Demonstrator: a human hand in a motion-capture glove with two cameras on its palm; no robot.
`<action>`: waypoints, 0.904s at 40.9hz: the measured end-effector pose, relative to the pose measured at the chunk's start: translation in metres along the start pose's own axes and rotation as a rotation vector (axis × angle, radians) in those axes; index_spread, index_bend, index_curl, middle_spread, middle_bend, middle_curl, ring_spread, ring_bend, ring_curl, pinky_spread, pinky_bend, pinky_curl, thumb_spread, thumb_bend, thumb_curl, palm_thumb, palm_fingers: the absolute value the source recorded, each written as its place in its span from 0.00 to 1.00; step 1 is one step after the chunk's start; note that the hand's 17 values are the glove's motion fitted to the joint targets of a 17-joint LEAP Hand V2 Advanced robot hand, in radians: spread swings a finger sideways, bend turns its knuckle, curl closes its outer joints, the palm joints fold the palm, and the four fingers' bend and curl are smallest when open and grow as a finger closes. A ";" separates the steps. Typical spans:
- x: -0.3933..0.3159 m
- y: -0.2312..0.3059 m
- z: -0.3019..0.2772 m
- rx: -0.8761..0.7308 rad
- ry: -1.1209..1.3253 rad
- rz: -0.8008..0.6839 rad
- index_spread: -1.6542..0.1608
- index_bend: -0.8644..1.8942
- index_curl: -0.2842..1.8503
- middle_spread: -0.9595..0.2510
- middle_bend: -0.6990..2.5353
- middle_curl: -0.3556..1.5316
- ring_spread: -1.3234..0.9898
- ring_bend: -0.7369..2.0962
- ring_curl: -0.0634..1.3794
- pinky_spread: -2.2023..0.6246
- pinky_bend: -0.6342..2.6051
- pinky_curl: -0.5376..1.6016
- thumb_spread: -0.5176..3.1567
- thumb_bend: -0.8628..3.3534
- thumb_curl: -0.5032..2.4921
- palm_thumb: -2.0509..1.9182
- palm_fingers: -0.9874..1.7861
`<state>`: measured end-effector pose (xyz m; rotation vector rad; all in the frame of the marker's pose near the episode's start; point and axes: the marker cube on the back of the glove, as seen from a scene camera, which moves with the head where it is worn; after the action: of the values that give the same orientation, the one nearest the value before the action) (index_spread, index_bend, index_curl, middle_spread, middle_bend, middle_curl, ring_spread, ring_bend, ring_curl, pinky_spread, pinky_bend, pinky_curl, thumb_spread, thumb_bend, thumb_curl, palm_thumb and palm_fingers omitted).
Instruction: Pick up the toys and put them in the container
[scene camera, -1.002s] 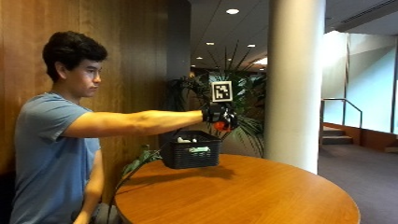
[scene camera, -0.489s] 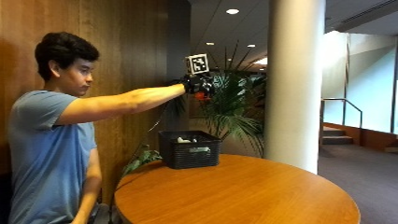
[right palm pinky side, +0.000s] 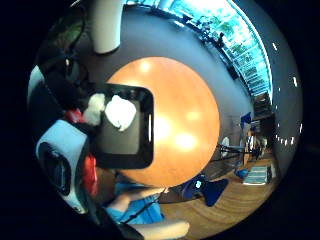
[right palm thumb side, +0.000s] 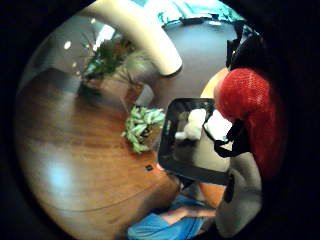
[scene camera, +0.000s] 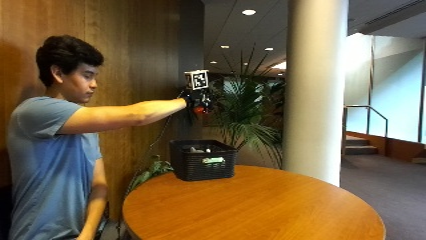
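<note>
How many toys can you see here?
3: two pale toys lie inside the black basket; a red toy is held in the gloved right hand above it. More may be hidden.

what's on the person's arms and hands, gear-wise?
The right hand wears a black glove; that arm is bare below the short sleeve of a blue t-shirt. Black straps and white plastic show at the palm views' edges. The other hand is out of view.

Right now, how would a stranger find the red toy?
Start at the round wooden table, then the black basket at its edge. High above it, the gloved right hand holds the red toy; the toys inside the basket are white.
</note>
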<state>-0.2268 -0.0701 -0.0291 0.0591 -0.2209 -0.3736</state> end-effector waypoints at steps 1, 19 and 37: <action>-0.002 0.002 0.003 -0.008 0.006 -0.006 0.71 0.37 0.44 0.53 0.35 0.53 0.38 0.66 0.43 0.62 0.56 0.47 0.38 0.29 0.51 0.69 0.66; 0.003 0.029 0.034 -0.228 -0.050 -0.120 0.73 0.34 0.34 0.81 0.27 0.50 0.52 0.56 0.38 0.72 0.66 0.49 0.46 0.19 0.40 0.52 0.32; 0.063 0.026 0.010 -0.110 0.103 0.029 0.74 0.35 0.29 0.86 0.26 0.44 0.60 0.39 0.25 0.80 0.63 0.45 0.46 0.19 0.31 0.50 0.27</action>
<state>-0.1624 -0.0698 -0.0035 -0.0328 -0.0990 -0.3519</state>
